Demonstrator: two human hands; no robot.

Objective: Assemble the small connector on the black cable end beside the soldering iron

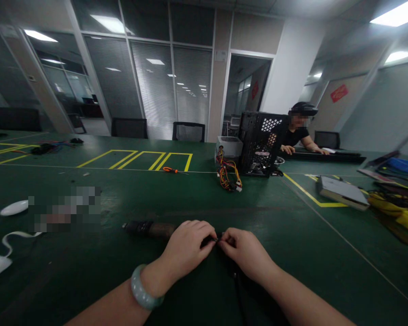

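My left hand point(192, 242), with a pale bangle on its wrist, is closed in a pinch at the table's centre. My right hand point(245, 251) pinches from the other side, and the fingertips of both hands almost meet. Between them shows a small dark bit, too small to name. A black cable point(237, 290) runs from beneath my right fingers toward the near edge and appears to be in that grip. Left of my left hand lies a dark cylindrical tool point(153, 228), like an electric screwdriver, its tip pointing left and its other end hidden behind the hand.
An orange-handled screwdriver point(171, 170) lies farther back on the green table point(139, 280). Behind stand a power supply point(229, 147) with coloured wires point(228, 176) and a black computer case point(261, 145). A grey box point(342, 192) is at right. A co-worker point(301, 131) sits beyond.
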